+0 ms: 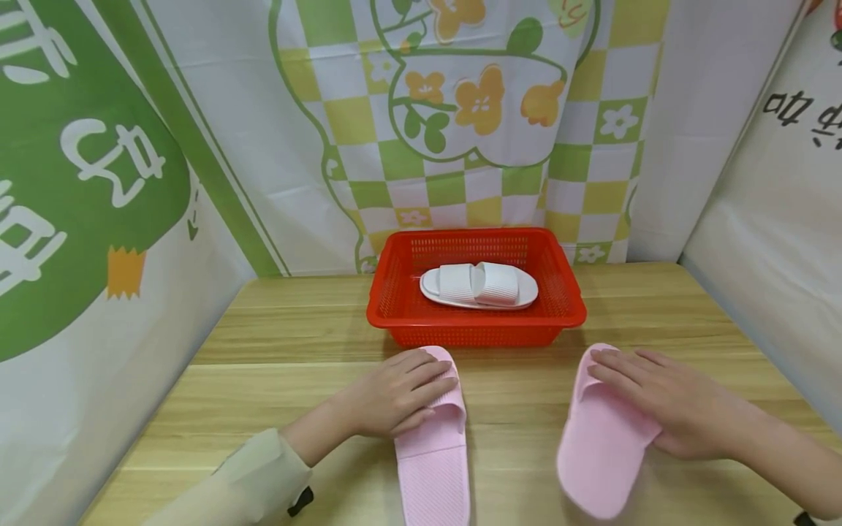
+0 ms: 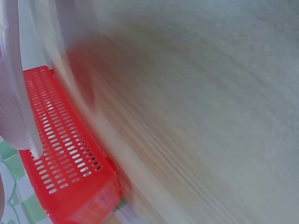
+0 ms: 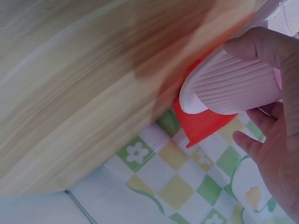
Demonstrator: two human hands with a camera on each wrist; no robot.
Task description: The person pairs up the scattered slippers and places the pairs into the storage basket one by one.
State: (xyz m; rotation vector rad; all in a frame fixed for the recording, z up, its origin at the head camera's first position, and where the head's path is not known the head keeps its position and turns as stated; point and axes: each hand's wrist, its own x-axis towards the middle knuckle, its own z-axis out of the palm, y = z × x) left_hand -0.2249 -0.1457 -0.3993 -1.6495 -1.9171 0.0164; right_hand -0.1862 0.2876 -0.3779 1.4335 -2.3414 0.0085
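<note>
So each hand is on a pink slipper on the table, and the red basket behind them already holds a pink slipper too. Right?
Not quite. The slipper in the red basket is white, not pink, as the head view shows. The rest holds: the left hand and right hand each rest on a pink slipper on the table.

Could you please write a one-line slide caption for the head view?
Two hands, left and right, each rest on a pink slipper before a red basket.

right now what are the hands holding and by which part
Left hand rests over the left pink slipper at its strap; right hand grips the right pink slipper by its toe end.
</note>
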